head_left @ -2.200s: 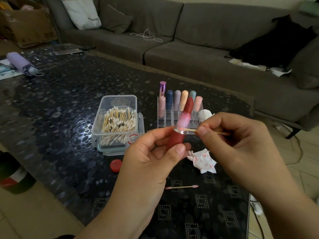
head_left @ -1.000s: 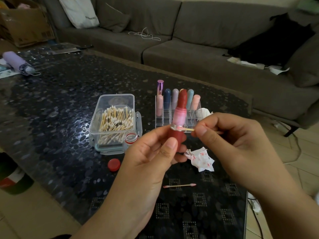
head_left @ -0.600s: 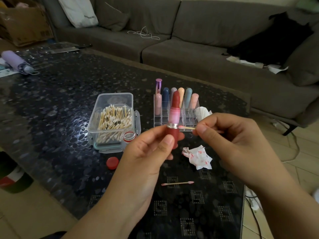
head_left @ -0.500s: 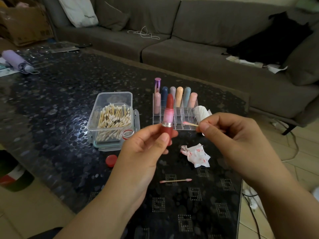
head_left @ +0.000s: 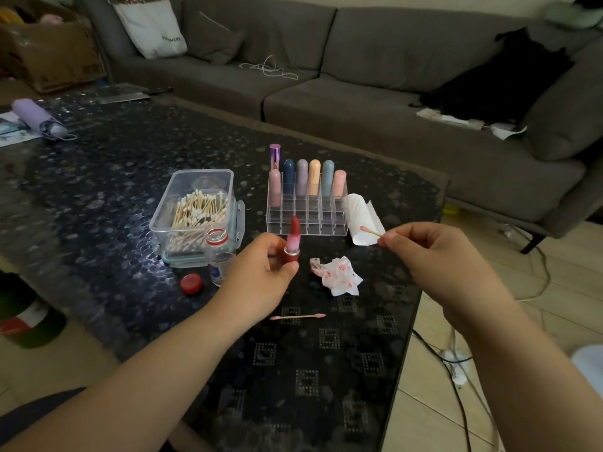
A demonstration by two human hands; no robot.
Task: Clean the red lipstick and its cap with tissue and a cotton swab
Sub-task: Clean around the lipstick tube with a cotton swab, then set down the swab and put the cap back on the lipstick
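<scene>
Left hand (head_left: 261,272) grips the uncapped red lipstick (head_left: 291,244) upright at 9 o'clock of the stained tissue (head_left: 339,275); right hand (head_left: 424,252), at 3 o'clock, pinches the cotton swab (head_left: 370,230), now drawn clear of the collar, suggesting that pass is finished.

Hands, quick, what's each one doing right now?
Left hand: holds the red lipstick.
Right hand: pinches a cotton swab.
</scene>
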